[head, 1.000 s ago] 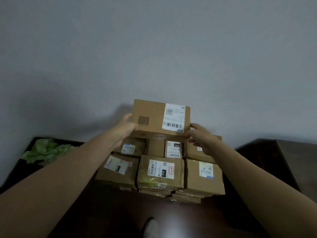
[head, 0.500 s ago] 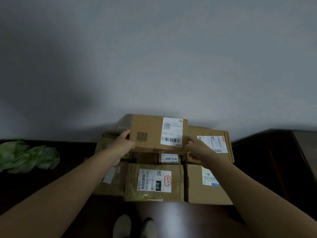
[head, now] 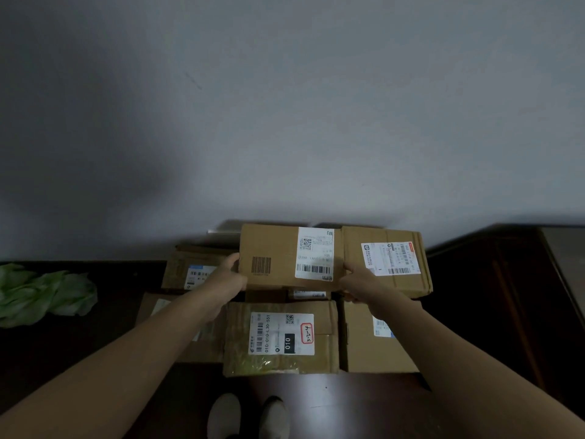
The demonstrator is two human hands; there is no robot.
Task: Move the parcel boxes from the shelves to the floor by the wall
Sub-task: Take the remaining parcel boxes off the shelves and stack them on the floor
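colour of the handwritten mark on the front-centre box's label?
Red mark, red outline, on the white label of the front box. Head view.

white label (head: 282,334) on front parcel box (head: 280,338) reading "010-010-L30-551", "010" on its black patch

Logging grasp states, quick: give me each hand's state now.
Left hand: holding the parcel box by its left end.
Right hand: holding the same box's right end.
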